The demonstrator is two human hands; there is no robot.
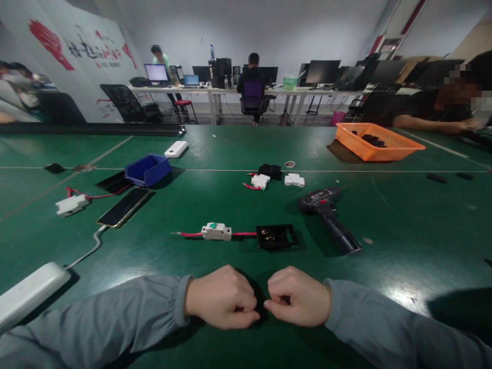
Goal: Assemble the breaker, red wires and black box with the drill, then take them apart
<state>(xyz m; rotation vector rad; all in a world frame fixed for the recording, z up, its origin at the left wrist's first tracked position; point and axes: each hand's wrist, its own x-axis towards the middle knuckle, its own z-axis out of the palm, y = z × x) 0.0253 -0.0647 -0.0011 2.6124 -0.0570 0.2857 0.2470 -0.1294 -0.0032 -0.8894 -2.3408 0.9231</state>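
Note:
My left hand (pixel 223 297) rests on the green table, curled into a loose fist with nothing visible in it. Facing it across a small gap, my right hand (pixel 298 297) is also curled closed, with no object showing. Just beyond both hands lies a white circuit breaker (pixel 217 231) with a green switch. A red wire (pixel 244 234) runs from its right side to a black plastic housing (pixel 265 244) with brass-coloured metal parts inside. Another red wire (pixel 191 234) with a bared tip sticks out to the left. A black cordless screwdriver (pixel 326 212) lies on its side to the right.
Farther back are two more white breakers (pixel 260 181) (pixel 294 180) and an orange basket (pixel 384 148) holding black parts. On the left lie a blue bin (pixel 148 171), a phone (pixel 126 207), a wired breaker (pixel 72 205) and a white power strip (pixel 36 292). A person (pixel 434 107) sits at right.

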